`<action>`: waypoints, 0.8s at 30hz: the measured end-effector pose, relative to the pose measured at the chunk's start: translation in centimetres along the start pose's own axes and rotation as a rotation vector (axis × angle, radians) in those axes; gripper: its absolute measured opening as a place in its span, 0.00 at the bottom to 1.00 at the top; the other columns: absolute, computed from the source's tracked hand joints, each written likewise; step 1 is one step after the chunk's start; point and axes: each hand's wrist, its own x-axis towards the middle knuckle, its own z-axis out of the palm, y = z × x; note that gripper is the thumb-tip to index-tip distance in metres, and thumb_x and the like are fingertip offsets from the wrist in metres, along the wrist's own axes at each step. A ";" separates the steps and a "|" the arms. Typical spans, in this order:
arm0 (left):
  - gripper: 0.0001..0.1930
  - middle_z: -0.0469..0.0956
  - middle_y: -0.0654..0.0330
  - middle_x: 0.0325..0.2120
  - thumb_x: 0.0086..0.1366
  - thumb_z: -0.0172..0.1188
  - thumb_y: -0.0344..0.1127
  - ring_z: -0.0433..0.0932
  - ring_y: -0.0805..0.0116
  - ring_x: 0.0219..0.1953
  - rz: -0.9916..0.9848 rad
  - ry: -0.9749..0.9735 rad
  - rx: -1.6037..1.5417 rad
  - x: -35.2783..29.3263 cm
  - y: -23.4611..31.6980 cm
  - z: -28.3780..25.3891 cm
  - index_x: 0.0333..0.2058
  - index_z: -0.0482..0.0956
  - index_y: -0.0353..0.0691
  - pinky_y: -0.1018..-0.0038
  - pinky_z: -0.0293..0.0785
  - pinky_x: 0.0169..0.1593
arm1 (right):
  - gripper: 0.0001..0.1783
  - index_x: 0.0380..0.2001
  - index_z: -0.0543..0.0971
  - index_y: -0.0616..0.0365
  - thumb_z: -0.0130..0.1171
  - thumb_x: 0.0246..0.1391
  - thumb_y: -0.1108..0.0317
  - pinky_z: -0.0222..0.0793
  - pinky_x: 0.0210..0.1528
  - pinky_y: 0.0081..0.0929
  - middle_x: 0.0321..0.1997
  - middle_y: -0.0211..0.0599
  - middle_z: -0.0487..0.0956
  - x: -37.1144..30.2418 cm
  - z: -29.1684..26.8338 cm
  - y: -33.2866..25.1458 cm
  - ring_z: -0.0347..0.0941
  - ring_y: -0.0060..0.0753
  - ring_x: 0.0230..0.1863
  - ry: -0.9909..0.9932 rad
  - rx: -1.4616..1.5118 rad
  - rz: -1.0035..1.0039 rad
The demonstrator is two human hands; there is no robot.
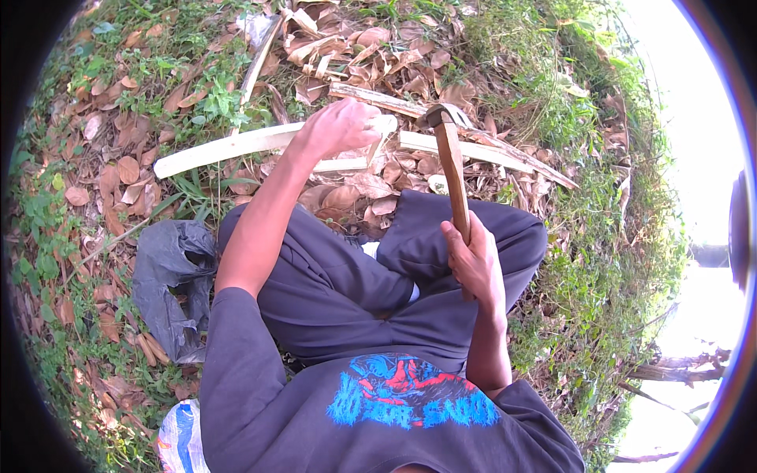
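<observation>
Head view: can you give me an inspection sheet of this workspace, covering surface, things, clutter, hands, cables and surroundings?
Surface: ground strewn with dry brown leaves and green plants.
Things: a wooden-handled hammer-like tool, its metal head upward in the picture; a long pale wooden strip; a shorter pale piece to its right.
Clutter: a dark, crumpled plastic bag and a white-and-blue bag, both on the left.
Hands: the right hand grips the tool's handle; the left hand is at the pale strip's right end, its fingertips hidden.
Cables: nothing seen.
Surroundings: grass on the right, overexposed beyond.
</observation>
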 end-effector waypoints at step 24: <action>0.25 0.81 0.44 0.44 0.62 0.64 0.52 0.82 0.49 0.47 -0.128 -0.120 -0.085 -0.1 2.3 -2.6 0.52 0.81 0.43 0.57 0.80 0.55 | 0.16 0.38 0.70 0.62 0.58 0.68 0.59 0.65 0.34 0.51 0.26 0.57 0.75 0.1 0.8 -2.6 0.70 0.65 0.30 0.093 -0.337 -0.246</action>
